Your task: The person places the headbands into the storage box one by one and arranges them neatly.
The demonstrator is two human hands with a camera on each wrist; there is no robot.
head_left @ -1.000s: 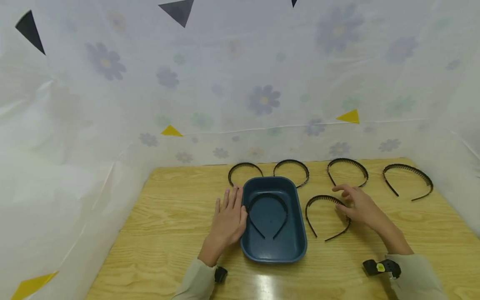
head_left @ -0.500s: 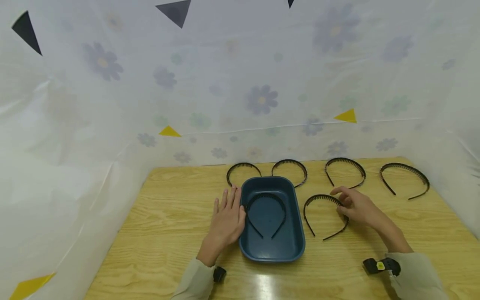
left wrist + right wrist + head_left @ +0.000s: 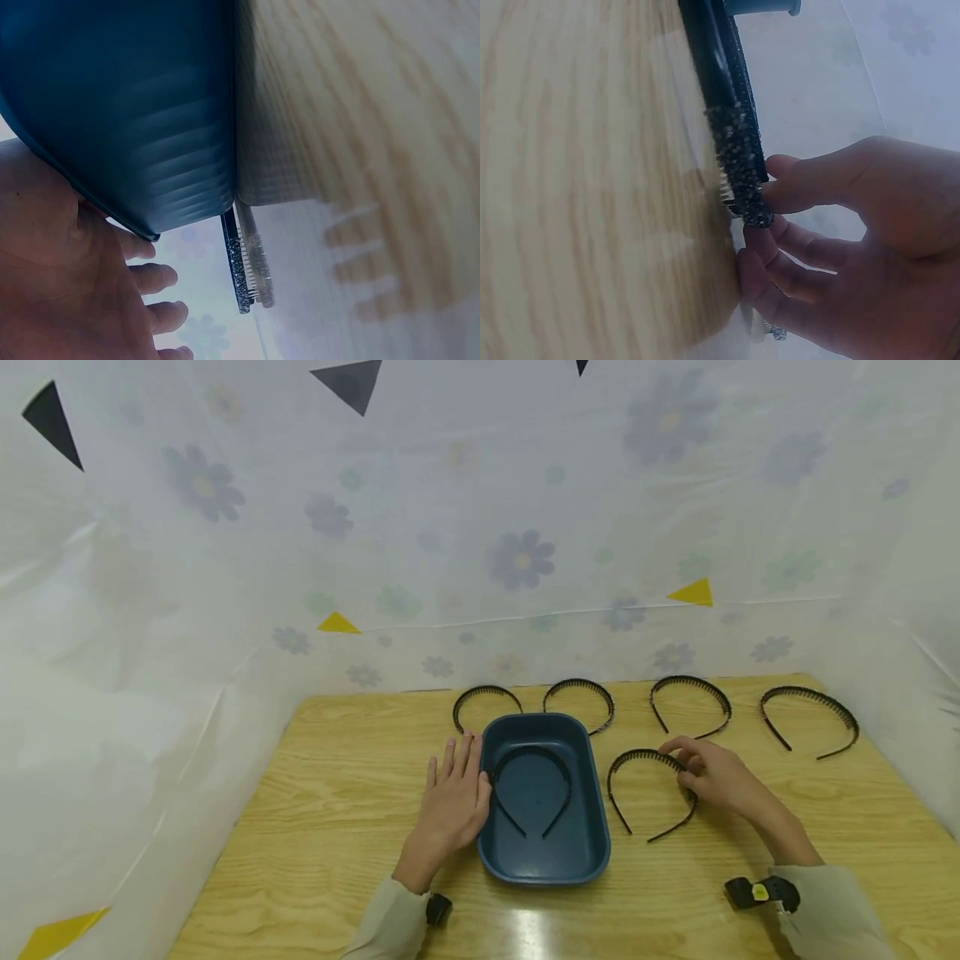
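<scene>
A dark blue rectangular basin (image 3: 543,864) stands mid-table in the head view, with one black toothed headband (image 3: 534,751) lying inside. My left hand (image 3: 452,806) rests along its left side, fingers straight and thumb at the rim. In the left wrist view, the palm lies against the rim of the basin (image 3: 127,105). To the right of the basin, another headband (image 3: 637,754) lies on the table, its ends toward me. My right hand (image 3: 717,775) pinches its right side. The right wrist view shows thumb and fingers on either side of the glittery headband band (image 3: 739,161).
Along the back of the wooden table (image 3: 360,793) lie more black headbands: one at the left (image 3: 487,689) and another headband (image 3: 581,682), both partly behind the basin, then a third headband (image 3: 686,678) and a far-right headband (image 3: 813,693). A white flowered sheet (image 3: 450,568) surrounds the table.
My right hand's fingers have closed in on the right side of the front headband. The left hand and basin stay put, and the head view has shifted slightly.
</scene>
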